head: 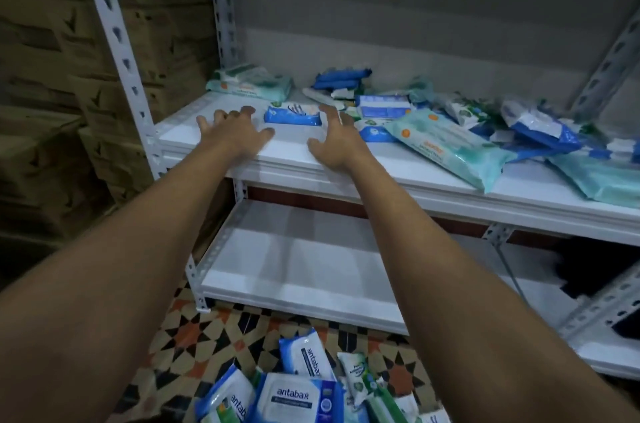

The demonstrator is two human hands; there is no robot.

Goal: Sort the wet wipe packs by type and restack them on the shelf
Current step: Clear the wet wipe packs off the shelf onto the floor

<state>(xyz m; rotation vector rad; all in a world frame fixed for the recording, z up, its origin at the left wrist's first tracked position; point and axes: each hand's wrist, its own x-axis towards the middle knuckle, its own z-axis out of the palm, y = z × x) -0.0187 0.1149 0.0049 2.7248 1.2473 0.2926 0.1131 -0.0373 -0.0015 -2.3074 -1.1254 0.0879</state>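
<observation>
On the floor (214,325), "antabax" packs (294,398), both hands (235,133) spread above.

I am seeing the white upper shelf (398,177) carrying scattered wet wipe packs (450,142), a blue pack (292,114) lying near its front, and more packs (294,395) lying on the patterned floor (207,329).

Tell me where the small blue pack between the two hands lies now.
The small blue pack lies on the upper shelf, left part, between left hand and right hand.
</observation>
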